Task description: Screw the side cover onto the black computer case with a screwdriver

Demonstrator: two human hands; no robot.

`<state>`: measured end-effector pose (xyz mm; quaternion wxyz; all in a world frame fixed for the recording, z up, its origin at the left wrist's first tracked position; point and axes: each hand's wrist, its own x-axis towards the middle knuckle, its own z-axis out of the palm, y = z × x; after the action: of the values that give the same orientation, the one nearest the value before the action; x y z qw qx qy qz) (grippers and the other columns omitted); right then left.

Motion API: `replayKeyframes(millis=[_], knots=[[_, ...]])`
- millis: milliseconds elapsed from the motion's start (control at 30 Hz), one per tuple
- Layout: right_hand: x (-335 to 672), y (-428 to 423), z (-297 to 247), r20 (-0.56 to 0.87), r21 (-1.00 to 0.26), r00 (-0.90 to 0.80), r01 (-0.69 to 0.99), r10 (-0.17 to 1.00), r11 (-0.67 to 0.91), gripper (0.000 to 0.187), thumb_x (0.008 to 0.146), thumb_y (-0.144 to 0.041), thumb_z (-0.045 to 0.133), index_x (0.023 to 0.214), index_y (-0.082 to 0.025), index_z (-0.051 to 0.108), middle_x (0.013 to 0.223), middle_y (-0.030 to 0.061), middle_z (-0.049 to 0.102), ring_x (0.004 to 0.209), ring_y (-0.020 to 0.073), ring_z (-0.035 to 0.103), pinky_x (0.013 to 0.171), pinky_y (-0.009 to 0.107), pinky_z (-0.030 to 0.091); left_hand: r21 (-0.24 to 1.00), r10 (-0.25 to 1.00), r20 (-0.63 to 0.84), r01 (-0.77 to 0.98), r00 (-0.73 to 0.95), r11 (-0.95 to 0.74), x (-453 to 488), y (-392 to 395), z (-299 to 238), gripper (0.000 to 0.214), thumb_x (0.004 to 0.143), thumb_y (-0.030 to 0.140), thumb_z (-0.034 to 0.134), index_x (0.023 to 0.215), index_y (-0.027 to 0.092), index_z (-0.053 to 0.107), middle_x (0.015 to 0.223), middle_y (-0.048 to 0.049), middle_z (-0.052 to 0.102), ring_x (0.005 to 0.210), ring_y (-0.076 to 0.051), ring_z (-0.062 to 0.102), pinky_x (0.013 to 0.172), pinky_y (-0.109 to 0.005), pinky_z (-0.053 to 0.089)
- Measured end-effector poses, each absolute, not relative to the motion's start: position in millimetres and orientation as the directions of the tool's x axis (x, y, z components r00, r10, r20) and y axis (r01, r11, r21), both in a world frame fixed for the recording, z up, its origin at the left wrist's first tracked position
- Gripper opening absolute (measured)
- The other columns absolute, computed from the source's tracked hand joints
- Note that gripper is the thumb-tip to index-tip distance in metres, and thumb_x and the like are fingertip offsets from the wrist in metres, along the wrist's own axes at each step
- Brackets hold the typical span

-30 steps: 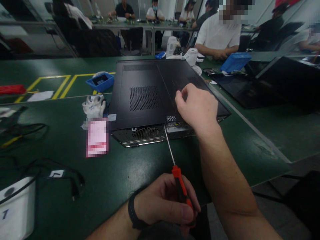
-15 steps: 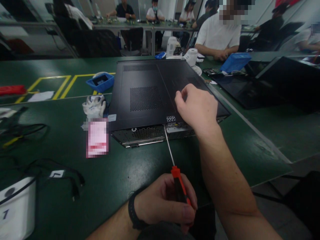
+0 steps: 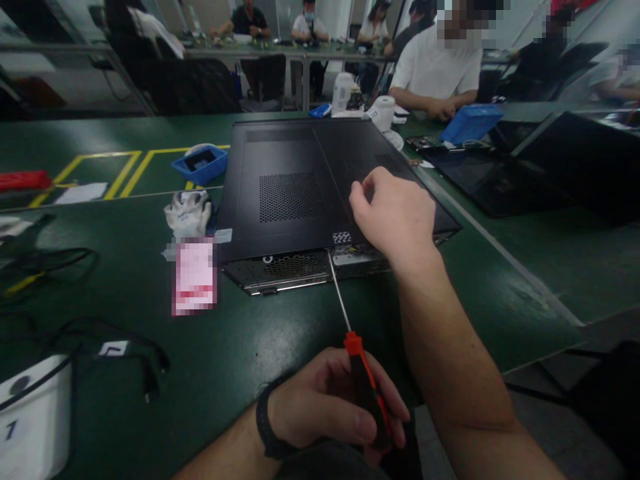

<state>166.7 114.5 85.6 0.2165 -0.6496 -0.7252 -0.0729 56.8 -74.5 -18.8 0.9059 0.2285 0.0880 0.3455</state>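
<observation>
A black computer case (image 3: 290, 153) lies flat on the green table, its vented rear edge facing me. My left hand (image 3: 330, 407), with a dark band on its wrist, is closed around the red-and-black handle of a screwdriver (image 3: 367, 380). The screwdriver's thin shaft slants up to the rear edge of the case, and its tip meets the case just under the top cover; a screw there cannot be made out. On the right part of the cover rests my right hand (image 3: 397, 207), fingers curled in a loose fist with nothing visible in them.
Left of the case are a glove (image 3: 189, 212), a pink packet (image 3: 195, 277) and a blue bin (image 3: 201, 163). Black cables (image 3: 125, 340) and a white device (image 3: 35, 413) lie nearer left. A dark panel (image 3: 490, 173) stands right. Across the table sits a person (image 3: 437, 73).
The fingers of my left hand have shifted and opened a little around the screwdriver handle, which has turned slightly. My right hand and the case stay where they were.
</observation>
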Motion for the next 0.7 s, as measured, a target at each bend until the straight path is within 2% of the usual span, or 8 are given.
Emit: replayKeyframes(millis=[200,433,600,700], knots=[[167.0,114.8,85.4,0.415,-0.174,-0.065,0.974,0.908,0.149,0.037,0.099,-0.046,0.048,0.101,-0.018,0.072,0.091,0.0139,0.075,0.085,0.0286,0.068,0.077,0.040,0.049,0.504,0.673,-0.024,-0.573,0.739,0.647,56.3,-75.0,-19.5,0.035,0.073,0.034,0.091,0.094,0.011,0.074,0.079,-0.0054,0.072,0.055,-0.009,0.064,0.049,-0.018,0.050],[167.2,114.1,86.0,0.415,-0.161,-0.070,0.976,0.907,0.148,0.037,0.099,-0.045,0.047,0.103,-0.019,0.072,0.092,0.0143,0.075,0.085,0.0298,0.068,0.077,0.041,0.049,0.516,0.720,0.071,-0.644,0.690,0.566,59.1,-77.1,-24.8,0.031,0.079,0.033,0.087,0.091,0.012,0.067,0.074,-0.0008,0.067,0.049,-0.007,0.061,0.045,-0.015,0.049],[167.1,113.3,86.7,0.403,-0.167,-0.070,0.975,0.912,0.149,0.037,0.099,-0.046,0.046,0.104,-0.019,0.072,0.093,0.0152,0.074,0.090,0.0317,0.068,0.079,0.043,0.049,0.503,0.730,0.090,-0.663,0.678,0.554,62.0,-75.7,-23.5,0.032,0.079,0.032,0.088,0.088,0.013,0.064,0.075,-0.0018,0.068,0.051,-0.007,0.062,0.045,-0.015,0.050],[166.6,112.7,87.8,0.391,-0.172,-0.064,0.975,0.918,0.142,0.036,0.099,-0.045,0.047,0.104,-0.019,0.071,0.093,0.0152,0.074,0.090,0.0319,0.068,0.080,0.043,0.050,0.492,0.724,0.088,-0.662,0.684,0.565,61.8,-76.2,-25.9,0.031,0.080,0.029,0.087,0.093,0.014,0.062,0.078,-0.0030,0.070,0.053,-0.008,0.064,0.046,-0.015,0.050]])
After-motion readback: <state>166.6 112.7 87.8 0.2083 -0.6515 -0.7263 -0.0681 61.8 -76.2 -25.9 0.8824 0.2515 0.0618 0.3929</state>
